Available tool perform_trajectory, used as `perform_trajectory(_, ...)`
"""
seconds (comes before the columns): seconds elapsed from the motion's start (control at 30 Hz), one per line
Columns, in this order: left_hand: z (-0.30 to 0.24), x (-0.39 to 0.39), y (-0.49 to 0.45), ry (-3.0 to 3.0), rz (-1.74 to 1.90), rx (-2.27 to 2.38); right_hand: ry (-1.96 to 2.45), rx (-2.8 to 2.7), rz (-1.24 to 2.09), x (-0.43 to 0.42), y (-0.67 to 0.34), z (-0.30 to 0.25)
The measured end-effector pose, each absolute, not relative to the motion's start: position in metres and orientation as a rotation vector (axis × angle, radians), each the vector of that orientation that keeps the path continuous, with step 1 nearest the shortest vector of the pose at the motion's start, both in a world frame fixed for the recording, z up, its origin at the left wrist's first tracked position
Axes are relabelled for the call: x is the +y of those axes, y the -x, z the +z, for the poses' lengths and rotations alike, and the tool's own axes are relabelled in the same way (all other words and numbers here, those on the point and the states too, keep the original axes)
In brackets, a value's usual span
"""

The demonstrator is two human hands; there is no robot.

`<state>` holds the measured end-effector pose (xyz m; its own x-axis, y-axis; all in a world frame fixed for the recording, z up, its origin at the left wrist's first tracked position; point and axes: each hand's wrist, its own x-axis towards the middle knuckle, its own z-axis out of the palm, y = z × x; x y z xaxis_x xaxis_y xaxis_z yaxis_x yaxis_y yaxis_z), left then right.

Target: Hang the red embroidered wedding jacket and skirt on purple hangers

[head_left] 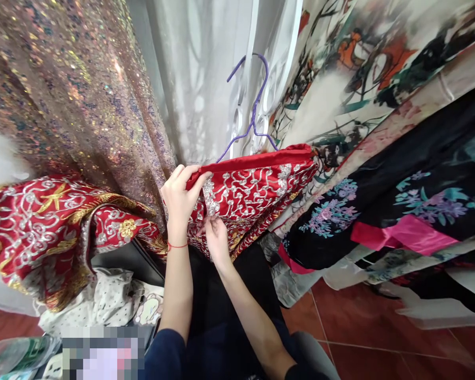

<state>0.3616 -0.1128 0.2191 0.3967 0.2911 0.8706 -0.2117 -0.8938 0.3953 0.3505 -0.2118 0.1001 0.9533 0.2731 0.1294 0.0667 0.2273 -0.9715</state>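
Head view: a red garment [241, 192] is held up in front of the person by both hands, its top edge slanting upward to the right.
Left hand [179, 195]: thumb in front, other fingers over the back, closed on the left end of the plain red waistband [257, 158] (a thin red bracelet [177, 246] circles this wrist).
Right hand [217, 241]: lower down, thumb and fingers drawn together in a pinch on the cloth, just under the left silver strip.
Embroidery: silver scrolls over the red front, with some gold toward the lower edge.
Hanger [255, 112]: purple, behind the garment; its hook and sloping shoulders rise above the waistband, the rest hidden.
Left side: a second red cloth [43, 211] with gold and silver work lies bunched above a dotted cloth [111, 295]; a bottle [24, 356] lies near the lower corner.
Behind: sequined cloth [63, 79] to the left, white curtain [198, 79] in the middle.
Right side: printed cloth [380, 63], and a black garment [383, 174] with a pink ribbon [411, 235], above the tiled floor [360, 338].
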Motion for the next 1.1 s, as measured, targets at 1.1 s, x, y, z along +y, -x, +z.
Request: perform_trajectory(1.1,0.039,-0.139,-0.305,-2.086,0.863,0.477,1.212,-0.331,0.428,-0.218,-0.340,0.085)
